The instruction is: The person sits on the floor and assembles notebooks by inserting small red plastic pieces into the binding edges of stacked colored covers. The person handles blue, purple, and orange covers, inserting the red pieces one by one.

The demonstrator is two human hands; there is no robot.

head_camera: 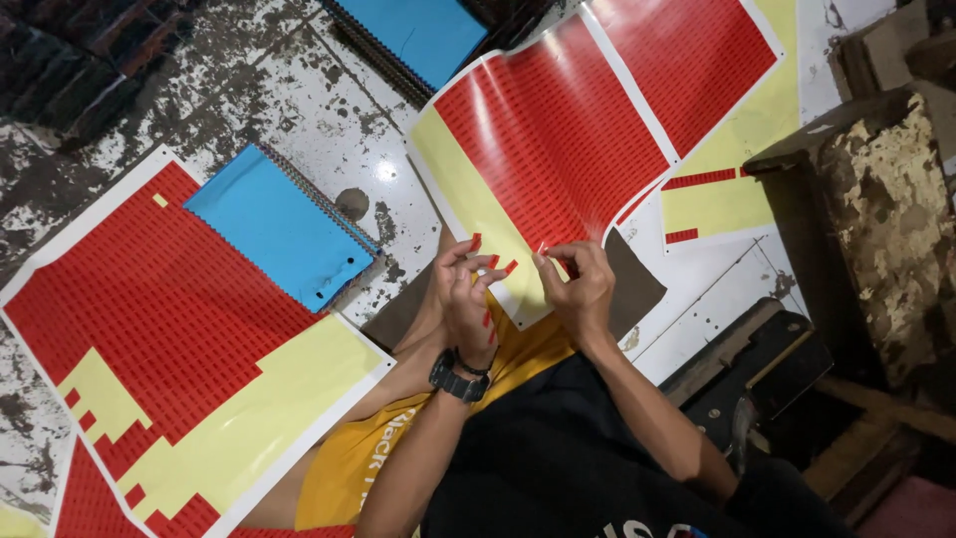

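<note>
While both hands meet at the centre of the frame, the lines below hold.

Left hand: the left hand (468, 294), with a dark wristwatch (456, 379) below it, carries several small red stickers (487, 317) stuck to its fingertips; its grip is loosely curled, not clenched.
Right hand: the right hand (581, 289) pinches one small sticker at the thumb and forefinger, just beside the left fingertips.
Sticker sheet: the curled sticker sheet (553, 134) lies directly above the hands, its lower edge lifted and bowed; its long axis runs from lower left to upper right.
Edges and room: a second sheet (169, 329) fills the lower left, part red, part bare yellow backing in a stepped edge; a blue spiral notebook (284, 229) rests on its upper corner. Bare worn table (269, 80) lies open at the upper left; a rough block (881, 209) closes off the right.
Hidden: another blue notebook (423, 35) is cut off at the top edge; printing on the stickers is too small to make out; the sheet's upper end leaves the frame.
</note>
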